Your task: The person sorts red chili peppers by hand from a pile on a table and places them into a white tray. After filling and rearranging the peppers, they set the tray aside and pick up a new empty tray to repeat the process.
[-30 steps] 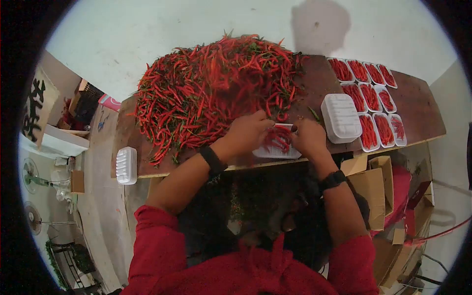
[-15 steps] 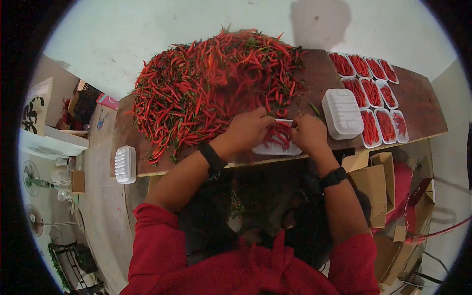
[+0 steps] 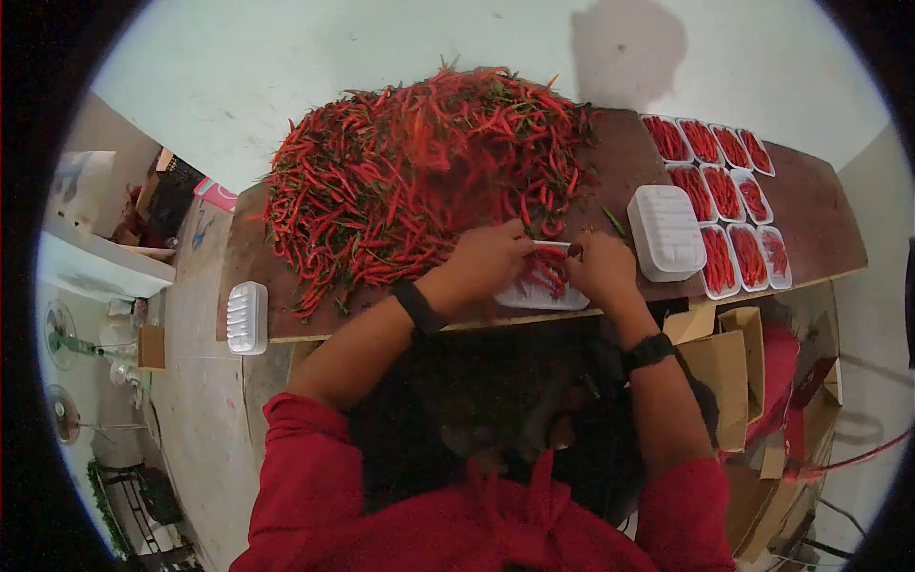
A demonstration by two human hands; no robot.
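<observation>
A white tray (image 3: 539,297) with red chilies (image 3: 547,270) in it lies at the table's near edge. My left hand (image 3: 483,261) is closed at the tray's left side, its fingertips by the far rim; what they pinch is too small to make out. At the right side my right hand (image 3: 604,267) is closed too, thumb and fingers together near the chilies, and its hold is hidden. Behind my hands spreads a large heap of red chilies (image 3: 353,195) with green stems.
Stacked empty white trays (image 3: 666,234) stand right of my right hand. Beyond them are rows of trays filled with chilies (image 3: 717,259). Another white tray (image 3: 247,318) lies at the left table edge. A cardboard box (image 3: 717,377) is below the table at right.
The fingers of both hands have shifted slightly around the tray and its chilies. The whole view has moved a little.
</observation>
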